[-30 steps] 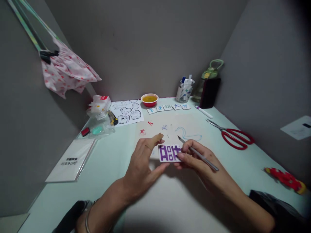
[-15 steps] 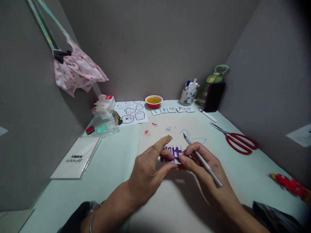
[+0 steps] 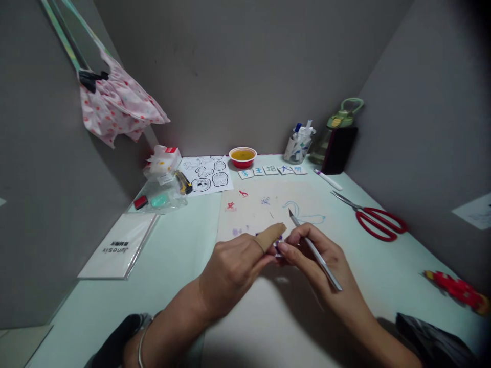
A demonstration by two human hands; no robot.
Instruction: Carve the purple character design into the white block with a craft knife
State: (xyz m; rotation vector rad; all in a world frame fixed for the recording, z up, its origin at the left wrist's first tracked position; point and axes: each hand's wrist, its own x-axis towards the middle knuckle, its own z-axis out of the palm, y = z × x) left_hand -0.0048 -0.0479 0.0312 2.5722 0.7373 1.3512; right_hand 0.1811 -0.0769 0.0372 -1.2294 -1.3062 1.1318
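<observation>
Wide pale bench [image 3: 172,266] fills the view, boxed in by grey walls. Across its middle lies a cream mat [image 3: 253,207] dotted with red, blue and purple marks. Up on the left wall hangs a pink spotted cloth [image 3: 118,110], clipped to a strap. Down the left edge of the bench sits a white booklet [image 3: 118,245], flat, well apart from the hands.

Now the hands, meeting at the mat's near edge. The left hand [image 3: 230,268] comes in from below, fingers curled narrow, one with a tan bandage, pinching a small card. The right hand [image 3: 318,260] faces it, fingertips touching the same spot, fingers closed round a slim grey knife [image 3: 315,251] held like a pen, blade tip angled up and away.

Red scissors [image 3: 378,221] lie shut to the right, well clear. A red bowl [image 3: 242,156] stands by the back wall.

And the card [image 3: 279,239]: just a sliver of purple shows between the two sets of fingertips, the rest hidden behind the bandaged finger.
</observation>
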